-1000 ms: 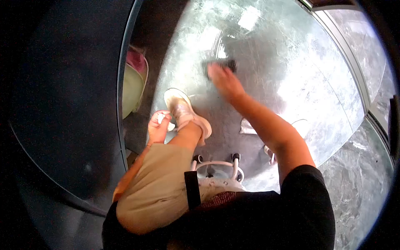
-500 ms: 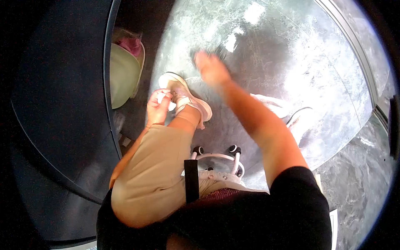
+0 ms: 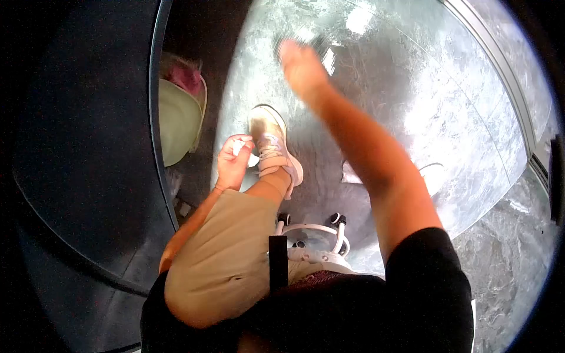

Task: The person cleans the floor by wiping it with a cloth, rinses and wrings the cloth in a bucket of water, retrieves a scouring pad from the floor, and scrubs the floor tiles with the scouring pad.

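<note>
My left hand (image 3: 233, 165) is closed on a crumpled white tissue (image 3: 241, 150), beside the shoe on my left foot. That shoe (image 3: 268, 132) is pale with laces and rests on the grey floor. My right arm reaches forward over the floor, and my right hand (image 3: 303, 67) is smeared by motion. A dark blur lies just past its fingers; I cannot make out whether the hand holds anything. My other shoe (image 3: 432, 173) shows partly at the right, behind my right forearm.
White stool legs (image 3: 312, 228) with dark casters stand beneath me. At the left are a black curved panel (image 3: 88, 129) and a pale green container (image 3: 176, 123) with pink cloth (image 3: 187, 79). A metal strip (image 3: 500, 65) edges the marbled floor (image 3: 388, 76) at right.
My right hand has moved farther forward, still blurred. The left foot has swung to point straighter ahead, and my left hand stays beside it with the tissue. The view has shifted slightly.
</note>
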`<action>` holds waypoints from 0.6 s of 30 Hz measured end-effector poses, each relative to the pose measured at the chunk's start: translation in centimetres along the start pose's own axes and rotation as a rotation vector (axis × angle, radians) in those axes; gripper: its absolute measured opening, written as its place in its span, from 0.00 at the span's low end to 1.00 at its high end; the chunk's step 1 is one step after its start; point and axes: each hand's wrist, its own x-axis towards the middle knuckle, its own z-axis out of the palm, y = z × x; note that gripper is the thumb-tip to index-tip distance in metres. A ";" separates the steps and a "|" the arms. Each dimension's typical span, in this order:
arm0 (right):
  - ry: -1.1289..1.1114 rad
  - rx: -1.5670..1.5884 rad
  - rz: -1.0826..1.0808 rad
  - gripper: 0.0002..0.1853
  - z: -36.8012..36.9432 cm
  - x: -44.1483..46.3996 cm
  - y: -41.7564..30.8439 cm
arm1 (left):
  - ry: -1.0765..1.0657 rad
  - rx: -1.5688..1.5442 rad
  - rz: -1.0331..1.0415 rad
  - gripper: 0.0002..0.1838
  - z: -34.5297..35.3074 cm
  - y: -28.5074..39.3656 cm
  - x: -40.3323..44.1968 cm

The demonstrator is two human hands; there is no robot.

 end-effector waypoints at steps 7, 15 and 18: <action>0.135 -0.408 -0.318 0.23 -7.8 -7.2 12.3 | 0.030 0.085 -0.071 0.07 0.1 1.3 0.4; 0.153 -0.462 -0.202 0.23 -15.4 -3.4 17.7 | 0.061 0.078 -0.193 0.07 -0.7 2.3 1.2; 0.258 -0.515 -0.305 0.23 -10.7 6.4 9.9 | 0.054 0.064 -0.247 0.07 0.1 3.3 1.6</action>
